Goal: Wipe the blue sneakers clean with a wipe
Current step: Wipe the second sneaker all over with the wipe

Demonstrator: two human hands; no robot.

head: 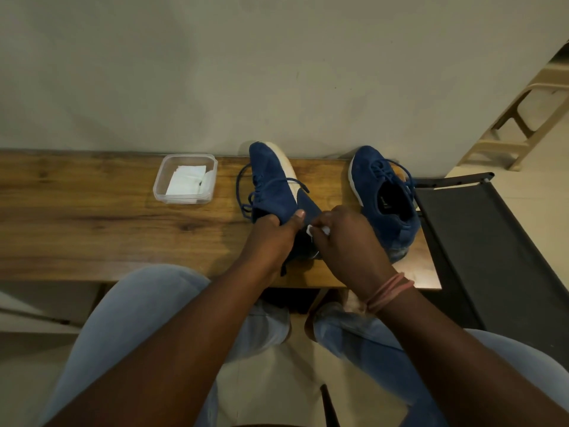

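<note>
Nearest the camera, the person's knees in pale jeans sit just short of the wooden desk [92, 229], and both forearms reach forward over its near edge. The left hand [271, 238] has its grip wrapped round the heel end of the tilted sneaker [274, 183], thumb laid across the blue upper, holding it rolled onto its side so the white sole faces right. The right hand [348, 238] is bunched tight on a small white wipe [311, 230], only a corner of which shows, pressed against the heel part of that same shoe just beside the left thumb. The shoe's long axis runs away from the person, heel near and toe towards the wall, so the unwiped length appears to lie straight ahead of the right hand's grip. The second sneaker [385, 198] stands upright on the desk just right of the right hand, nearer to it than to the left. Farther left, a clear plastic tub [160, 192] holds spare folded wipes.
</note>
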